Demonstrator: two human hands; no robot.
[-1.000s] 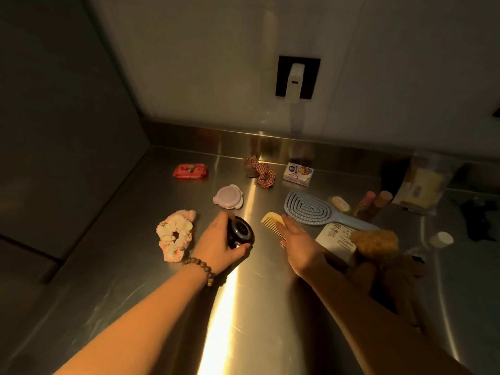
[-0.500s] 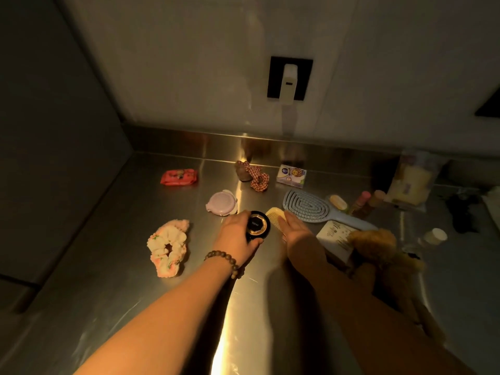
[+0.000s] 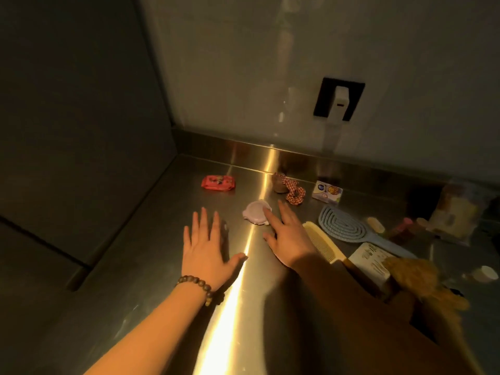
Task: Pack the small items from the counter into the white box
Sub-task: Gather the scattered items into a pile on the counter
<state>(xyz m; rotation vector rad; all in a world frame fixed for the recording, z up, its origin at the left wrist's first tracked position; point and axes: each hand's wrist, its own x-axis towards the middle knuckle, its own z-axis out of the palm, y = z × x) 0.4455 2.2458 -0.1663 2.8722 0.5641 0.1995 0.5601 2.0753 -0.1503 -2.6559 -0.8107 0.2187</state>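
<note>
My left hand [image 3: 205, 250], with a bead bracelet on the wrist, hovers flat and open over the steel counter [image 3: 151, 266], holding nothing. My right hand [image 3: 286, 239] is also open, and its fingertips reach the right edge of a lilac round case [image 3: 255, 216]. A cream comb [image 3: 323, 243] lies just right of that hand. Farther back lie a red packet [image 3: 218, 183], a checked scrunchie [image 3: 293, 192] and a small printed box [image 3: 327, 194]. A blue hairbrush [image 3: 343, 226] lies right of the comb. No white box is in view.
At the right are a printed card [image 3: 369, 259], a fluffy brown toy [image 3: 414, 274], a white cap [image 3: 487, 273], small tubes [image 3: 403, 228] and a clear bag [image 3: 451, 215]. A dark panel walls the counter's left side. A wall socket [image 3: 339, 102] sits above the back edge.
My left hand no longer holds the black round case, which is out of sight, as is the floral scrunchie. My right hand left the comb and moved left to the lilac case.
</note>
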